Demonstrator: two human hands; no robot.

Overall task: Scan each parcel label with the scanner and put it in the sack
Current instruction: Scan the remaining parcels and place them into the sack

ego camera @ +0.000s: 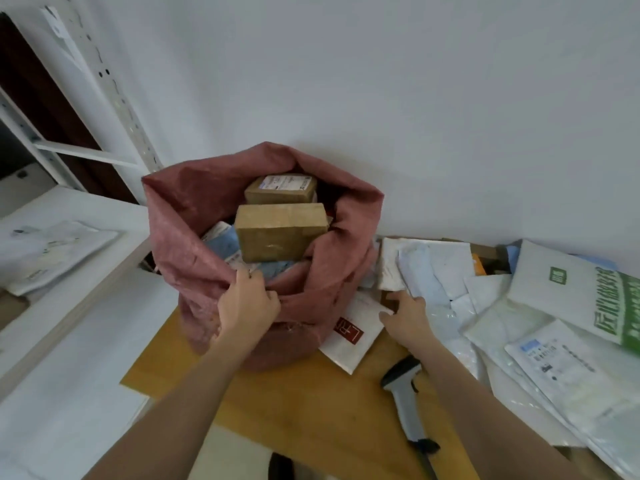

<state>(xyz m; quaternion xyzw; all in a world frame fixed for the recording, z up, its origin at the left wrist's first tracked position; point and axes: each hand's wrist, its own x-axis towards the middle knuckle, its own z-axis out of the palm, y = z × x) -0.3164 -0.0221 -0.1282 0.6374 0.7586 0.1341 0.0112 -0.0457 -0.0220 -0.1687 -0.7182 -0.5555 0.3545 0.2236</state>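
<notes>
Sack (194, 216) rim bunched in our left hand (247, 304); right hand (407, 315) spread, perhaps touching a white mailer (349, 341). Scanner (403, 393) lies untouched on the surface (311, 403).

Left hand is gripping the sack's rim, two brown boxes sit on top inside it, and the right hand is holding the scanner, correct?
Not quite. In the head view the right hand is not holding the scanner; it reaches into the pile of mailers, while the scanner lies on the wooden table beside that forearm. The rest stands: the left hand grips the sack rim, with two brown boxes on top inside.
</notes>
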